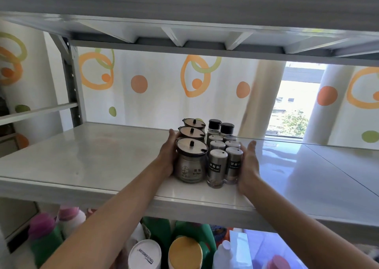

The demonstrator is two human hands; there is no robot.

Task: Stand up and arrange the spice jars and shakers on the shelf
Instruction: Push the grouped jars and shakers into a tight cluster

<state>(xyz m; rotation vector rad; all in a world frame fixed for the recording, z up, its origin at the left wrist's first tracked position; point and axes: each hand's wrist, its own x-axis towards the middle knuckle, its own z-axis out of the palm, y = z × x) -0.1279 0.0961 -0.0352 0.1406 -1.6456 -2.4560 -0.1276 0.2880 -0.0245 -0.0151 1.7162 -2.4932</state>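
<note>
Three round lidded spice jars [190, 162] stand in a row running front to back on the white shelf [92, 160]. To their right several steel shakers [217, 166] stand upright in two rows, with two black-capped bottles [214, 125] behind them. My left hand [167, 156] lies flat against the left side of the jars. My right hand [249, 164] lies flat against the right side of the shakers. Both palms press on the cluster from either side, fingers extended, not wrapped around any one item.
The upper shelf's underside [184, 36] hangs low above the jars. A steel upright [71, 84] stands at the left. A patterned curtain and a window [295, 108] lie behind. Below the shelf stand detergent bottles [184, 252] and a white-lidded tub [144, 254].
</note>
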